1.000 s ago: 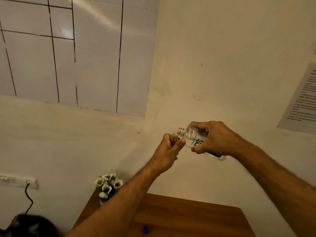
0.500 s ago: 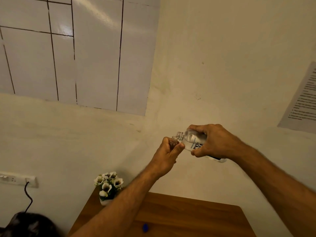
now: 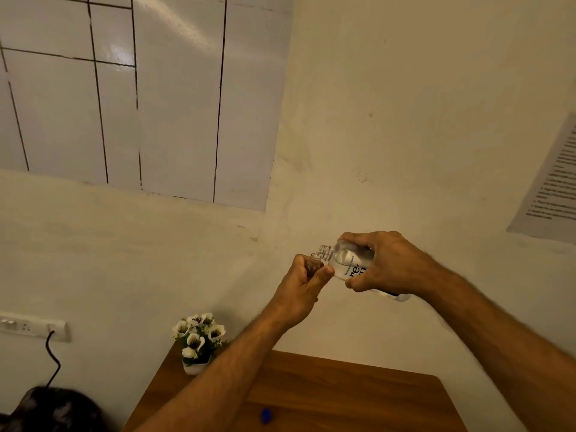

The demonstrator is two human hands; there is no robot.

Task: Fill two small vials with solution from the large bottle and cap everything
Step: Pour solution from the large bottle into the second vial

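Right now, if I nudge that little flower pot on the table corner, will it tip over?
Probably it tips easily. The flower pot looks small while its white blooms spread wider above, so it seems top-heavy. It also stands near the far left corner of the wooden table, so a push outward could send it off. It likely feels light, though its material is unclear.

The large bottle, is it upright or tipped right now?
Tipped. The right hand holds the large bottle nearly sideways, its uncapped neck at the small vial gripped by the left hand.
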